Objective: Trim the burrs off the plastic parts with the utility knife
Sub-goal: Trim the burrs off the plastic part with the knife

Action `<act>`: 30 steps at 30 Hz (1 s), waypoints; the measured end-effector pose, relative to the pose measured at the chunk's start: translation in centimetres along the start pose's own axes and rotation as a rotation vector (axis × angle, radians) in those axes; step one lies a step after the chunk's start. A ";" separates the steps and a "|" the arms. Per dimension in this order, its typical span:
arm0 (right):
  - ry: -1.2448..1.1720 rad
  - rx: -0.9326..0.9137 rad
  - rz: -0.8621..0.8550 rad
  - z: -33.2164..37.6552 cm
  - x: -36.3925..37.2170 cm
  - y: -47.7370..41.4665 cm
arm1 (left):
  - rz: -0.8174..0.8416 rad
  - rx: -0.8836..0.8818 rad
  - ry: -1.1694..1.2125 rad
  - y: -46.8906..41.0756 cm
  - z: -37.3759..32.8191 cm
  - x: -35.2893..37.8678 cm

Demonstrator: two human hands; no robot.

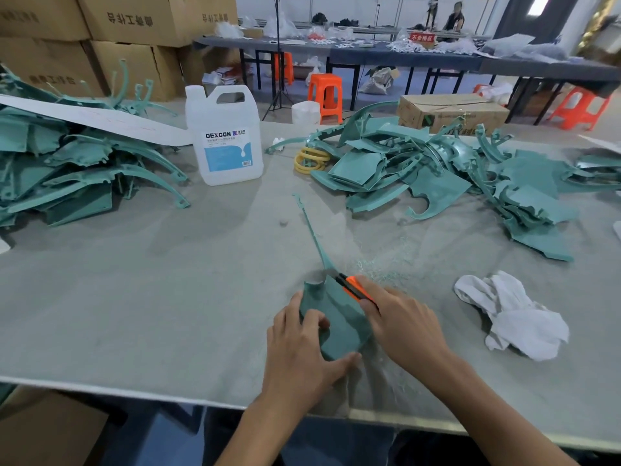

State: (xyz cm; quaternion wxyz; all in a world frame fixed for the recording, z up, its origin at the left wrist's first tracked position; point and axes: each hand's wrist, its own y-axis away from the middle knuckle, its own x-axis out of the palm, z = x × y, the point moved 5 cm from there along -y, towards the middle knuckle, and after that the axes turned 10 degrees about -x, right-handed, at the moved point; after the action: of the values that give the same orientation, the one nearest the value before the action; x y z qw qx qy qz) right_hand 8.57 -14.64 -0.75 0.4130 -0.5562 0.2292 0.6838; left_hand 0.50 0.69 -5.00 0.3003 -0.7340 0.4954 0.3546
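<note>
A teal plastic part lies near the table's front edge, its thin curved arm reaching away toward the middle of the table. My left hand grips its near end, thumb under the lower corner and fingers curled over the top. My right hand holds an orange and black utility knife, whose tip rests against the part's upper right edge. Fine teal shavings are scattered on the mat just beyond the knife.
Heaps of teal parts lie at the left and at the right. A white DEXCON jug stands at the centre back, yellow rings beside it. A crumpled white cloth sits right of my hands. Cartons are stacked behind.
</note>
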 end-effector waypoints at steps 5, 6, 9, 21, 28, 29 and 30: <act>-0.071 0.015 -0.073 -0.1 -0.6 1.5 | 0.105 0.097 -0.057 -0.8 1.8 -1.8; -0.083 0.014 -0.068 0.1 -0.7 1.7 | 0.068 0.117 -0.064 -0.5 1.9 -2.3; -0.108 -0.019 -0.056 1.4 -0.8 1.5 | -0.046 0.126 -0.024 0.7 1.8 -2.5; -0.003 -0.140 0.085 4.6 0.6 -0.5 | -0.111 0.114 0.076 1.6 2.1 -1.7; 0.062 -0.096 0.035 4.3 1.4 -0.7 | -0.106 0.103 0.099 1.5 2.3 -1.4; 0.068 -0.080 0.027 4.2 1.4 -0.9 | -0.105 0.103 0.105 1.6 2.3 -1.5; 0.068 -0.074 0.022 4.1 1.4 -1.0 | -0.103 0.102 0.112 1.6 2.3 -1.5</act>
State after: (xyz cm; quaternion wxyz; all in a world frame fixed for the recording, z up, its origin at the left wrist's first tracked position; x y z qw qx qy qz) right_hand 6.98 -10.48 -0.83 0.3766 -0.5915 0.2238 0.6769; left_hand -1.88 2.80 -5.19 0.3270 -0.7609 0.4904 0.2713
